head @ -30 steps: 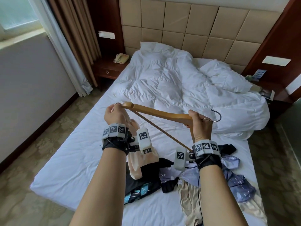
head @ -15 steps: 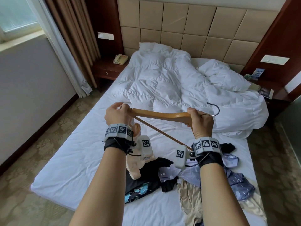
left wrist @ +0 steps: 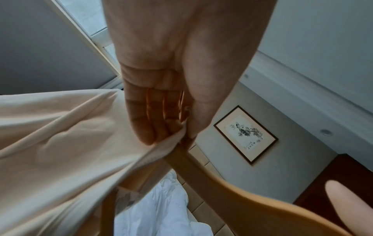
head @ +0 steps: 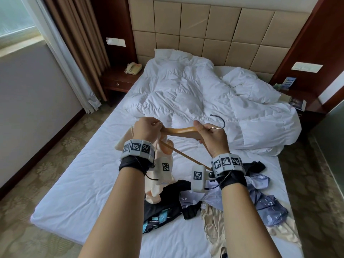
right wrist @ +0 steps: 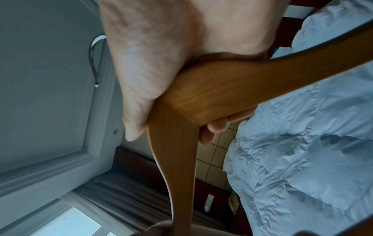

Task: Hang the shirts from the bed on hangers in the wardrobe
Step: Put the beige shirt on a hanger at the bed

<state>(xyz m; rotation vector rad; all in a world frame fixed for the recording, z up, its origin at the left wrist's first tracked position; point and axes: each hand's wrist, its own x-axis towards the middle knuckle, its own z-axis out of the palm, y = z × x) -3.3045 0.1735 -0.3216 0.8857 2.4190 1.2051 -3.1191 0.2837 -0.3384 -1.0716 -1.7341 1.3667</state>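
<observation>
A wooden hanger (head: pixel 181 131) with a metal hook (head: pixel 220 121) is held above the bed. My right hand (head: pixel 209 135) grips its middle (right wrist: pixel 212 95) just below the hook. My left hand (head: pixel 147 127) pinches the neck edge of a cream shirt (left wrist: pixel 66 143) against the hanger's left arm (left wrist: pixel 201 172). The cream shirt (head: pixel 162 175) hangs down under my left wrist. Several other shirts (head: pixel 264 203) lie in a heap on the white sheet (head: pixel 89 179) near the foot of the bed.
A crumpled white duvet (head: pixel 204 94) covers the far half of the bed. A nightstand with a telephone (head: pixel 132 68) stands far left, another nightstand (head: pixel 301 103) far right. Curtains (head: pixel 74 53) hang at the left; carpet surrounds the bed.
The hanger has tipped closer to level and come nearer. My left hand has pulled the cream shirt's neck up onto the hanger's left end.
</observation>
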